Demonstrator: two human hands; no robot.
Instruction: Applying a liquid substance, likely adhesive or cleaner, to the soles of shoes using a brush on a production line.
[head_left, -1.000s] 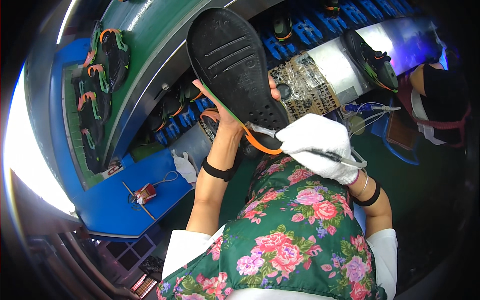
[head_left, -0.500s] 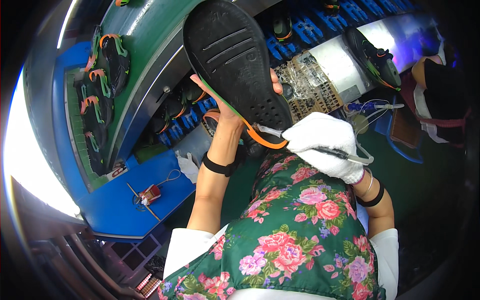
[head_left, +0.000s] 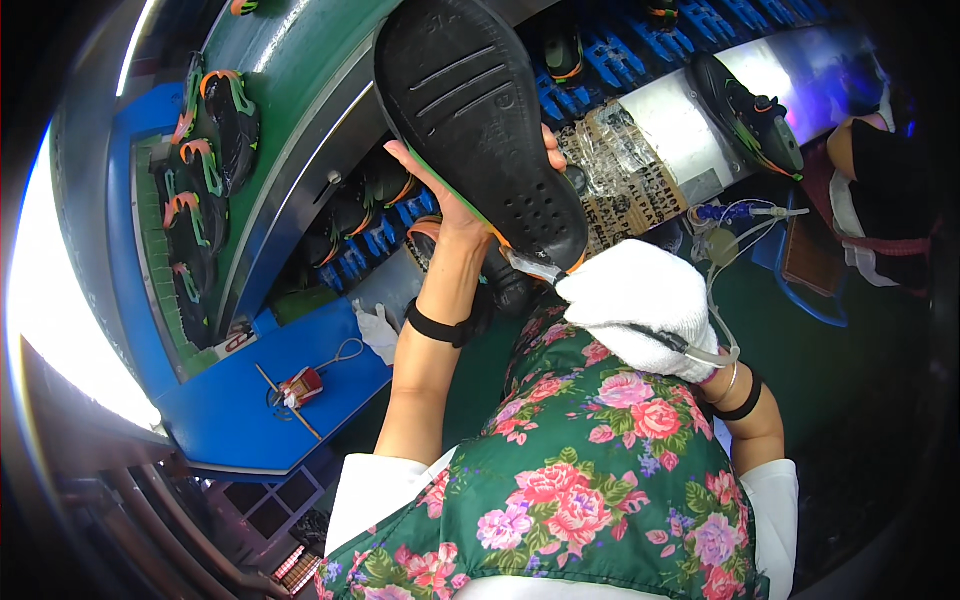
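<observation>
My bare left hand (head_left: pixel 450 205) is wrapped around a black shoe (head_left: pixel 470 125), its underside facing me. That underside has long grooves in its upper half and small round holes near its lower end. Green and orange trim shows along its edge. My right hand (head_left: pixel 640 305), in a white knit glove, is closed around a thin brush-like tool (head_left: pixel 535 264) with a pale, translucent tip and a dark handle. A clear tube (head_left: pixel 712 356) runs from the handle. The tip lies against the shoe's lower rim; whether it touches the underside or the trim, I cannot tell.
Several black shoes (head_left: pixel 232 130) with orange and green trim stand on a green-topped line at left. Below it is a blue table (head_left: pixel 240 420) bearing a small red item (head_left: pixel 298 388). Another shoe (head_left: pixel 745 115) rests on the metal surface at right, and blue racks (head_left: pixel 615 60) lie behind.
My right hand has shifted slightly left and down, carrying the tool's tip left along the shoe's lower rim. The shoe has tilted a little, and less orange trim shows.
</observation>
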